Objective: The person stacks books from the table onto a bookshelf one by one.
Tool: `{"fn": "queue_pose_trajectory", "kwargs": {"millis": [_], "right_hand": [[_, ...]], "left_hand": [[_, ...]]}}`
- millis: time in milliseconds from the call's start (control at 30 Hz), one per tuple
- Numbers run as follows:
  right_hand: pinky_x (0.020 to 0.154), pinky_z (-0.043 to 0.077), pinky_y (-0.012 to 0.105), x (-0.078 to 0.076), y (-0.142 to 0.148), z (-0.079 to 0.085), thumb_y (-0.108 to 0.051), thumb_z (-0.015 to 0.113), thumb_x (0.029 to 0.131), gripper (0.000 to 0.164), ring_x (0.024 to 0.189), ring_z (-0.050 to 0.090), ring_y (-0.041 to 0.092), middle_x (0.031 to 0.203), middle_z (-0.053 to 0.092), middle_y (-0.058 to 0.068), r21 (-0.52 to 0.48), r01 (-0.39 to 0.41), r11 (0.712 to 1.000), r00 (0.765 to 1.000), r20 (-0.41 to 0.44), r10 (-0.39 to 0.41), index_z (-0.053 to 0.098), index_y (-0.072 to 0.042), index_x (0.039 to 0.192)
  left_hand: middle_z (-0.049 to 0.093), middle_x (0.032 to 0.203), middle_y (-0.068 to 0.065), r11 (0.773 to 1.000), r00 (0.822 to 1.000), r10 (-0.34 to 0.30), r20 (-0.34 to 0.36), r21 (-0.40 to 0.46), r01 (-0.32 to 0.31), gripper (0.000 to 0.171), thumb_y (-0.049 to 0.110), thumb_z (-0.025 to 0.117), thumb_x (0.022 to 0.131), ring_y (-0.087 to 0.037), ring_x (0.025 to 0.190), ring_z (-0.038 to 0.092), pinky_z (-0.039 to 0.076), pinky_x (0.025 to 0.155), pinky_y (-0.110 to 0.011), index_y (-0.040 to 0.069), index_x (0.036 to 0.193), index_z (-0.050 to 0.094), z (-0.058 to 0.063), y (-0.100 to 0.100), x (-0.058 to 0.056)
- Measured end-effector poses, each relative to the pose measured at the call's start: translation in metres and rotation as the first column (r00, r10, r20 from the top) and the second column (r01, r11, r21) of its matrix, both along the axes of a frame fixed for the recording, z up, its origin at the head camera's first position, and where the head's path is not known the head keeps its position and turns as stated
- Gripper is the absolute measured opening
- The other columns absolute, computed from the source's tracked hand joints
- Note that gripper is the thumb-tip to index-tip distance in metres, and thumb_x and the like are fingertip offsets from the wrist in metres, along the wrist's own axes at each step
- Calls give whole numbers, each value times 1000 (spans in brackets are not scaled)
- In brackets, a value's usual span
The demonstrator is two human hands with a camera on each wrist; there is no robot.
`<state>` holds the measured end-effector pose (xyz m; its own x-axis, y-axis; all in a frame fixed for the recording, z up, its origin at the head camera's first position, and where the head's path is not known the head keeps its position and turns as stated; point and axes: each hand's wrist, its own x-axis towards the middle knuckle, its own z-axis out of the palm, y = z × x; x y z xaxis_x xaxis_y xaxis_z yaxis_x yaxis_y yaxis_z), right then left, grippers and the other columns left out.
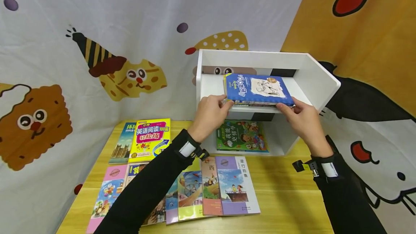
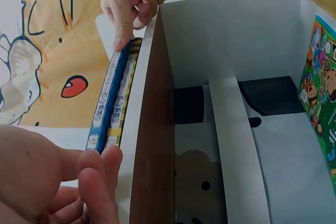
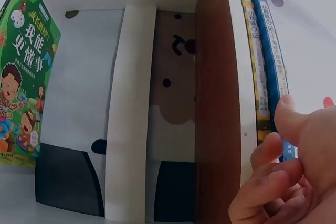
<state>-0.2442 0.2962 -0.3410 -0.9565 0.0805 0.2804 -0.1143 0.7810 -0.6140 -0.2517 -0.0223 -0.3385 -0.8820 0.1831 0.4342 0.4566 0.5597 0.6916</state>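
Note:
A blue comic book [image 1: 256, 87] lies flat on top of a yellow-edged book [image 2: 122, 103] on the upper board of a small white shelf [image 1: 253, 60]. My left hand [image 1: 212, 115] grips the near left corner of this pair, its thumb by the spines. At the near right corner, my right hand [image 1: 303, 122] holds the same books, thumb against the blue spine [image 3: 273, 51] and fingers curled beside it. The books' near edges sit close to the board's front edge. Part of the left end is covered by fingers in the left wrist view.
A green picture book [image 1: 242, 136] lies in the lower compartment. On the wooden table [image 1: 276, 198] are a yellow English reading book [image 1: 149, 140], a city-cover book [image 1: 123, 143], and overlapping books including a purple-and-white one [image 1: 237, 187]. A printed cloth [image 1: 146, 10] hangs behind.

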Motion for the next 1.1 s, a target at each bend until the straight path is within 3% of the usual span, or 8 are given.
{"fn": "queue_pose_trajectory", "kwargs": {"millis": [233, 367, 467, 767, 867, 967, 1100], "right_hand": [[65, 50, 29, -6, -3, 1, -73, 59, 104, 92, 96, 66, 36, 123, 78, 29, 15, 23, 1000, 1000, 21, -23, 45, -8, 169], [61, 48, 29, -10, -5, 0, -71, 61, 105, 88, 92, 66, 34, 120, 79, 28, -1, 43, 999, 999, 22, -43, 48, -9, 167], [59, 46, 29, -10, -5, 0, -68, 62, 106, 86, 88, 65, 33, 117, 79, 28, -5, 45, 999, 999, 10, -45, 49, -9, 166], [58, 46, 29, -9, -7, 0, -62, 62, 108, 81, 84, 64, 30, 114, 80, 29, 18, 46, 999, 998, -44, -45, 52, -2, 163], [55, 42, 31, -7, -4, -1, -68, 63, 106, 88, 74, 61, 24, 96, 79, 23, -37, 49, 998, 999, -5, -49, 50, -4, 165], [56, 41, 30, -1, -3, -3, -70, 63, 104, 88, 68, 57, 15, 79, 72, 7, -144, 101, 984, 995, 27, -98, 46, -13, 169], [55, 44, 25, 18, -9, -12, -52, 62, 110, 64, 63, 52, 13, 75, 59, -5, -377, 160, 912, 977, -74, -202, 49, -28, 168]], "left_hand": [[76, 68, 0, 1000, 999, 23, -24, 6, -23, 37, 31, 66, 114, -10, 45, 60, 36, 43, -24, 3, 135, 79, -2, 1, -2], [70, 61, 4, 999, 997, 35, -68, -6, -35, 31, 30, 65, 114, -11, 43, 56, 33, 44, -24, 8, 114, 86, -4, 2, -3], [68, 59, 5, 999, 995, 43, -92, -29, -45, 31, 30, 63, 115, -11, 45, 55, 32, 45, -24, 10, 109, 86, -4, 2, -2], [65, 60, 5, 991, 990, 81, -115, -99, -92, 33, 29, 61, 116, -9, 44, 52, 33, 43, -24, 8, 128, 83, -5, 4, -1], [61, 58, 3, 989, 989, 93, -118, -106, -106, 34, 28, 61, 115, -10, 43, 48, 32, 42, -23, 7, 134, 80, -4, 5, 2], [61, 59, 3, 989, 986, 107, -131, -91, -119, 33, 29, 62, 115, -9, 45, 49, 33, 45, -23, 8, 133, 81, -3, 4, 8], [65, 65, 4, 995, 982, 83, -170, -49, -93, 30, 29, 63, 114, -7, 51, 53, 37, 49, -24, 8, 117, 84, -2, 0, 24]]}}
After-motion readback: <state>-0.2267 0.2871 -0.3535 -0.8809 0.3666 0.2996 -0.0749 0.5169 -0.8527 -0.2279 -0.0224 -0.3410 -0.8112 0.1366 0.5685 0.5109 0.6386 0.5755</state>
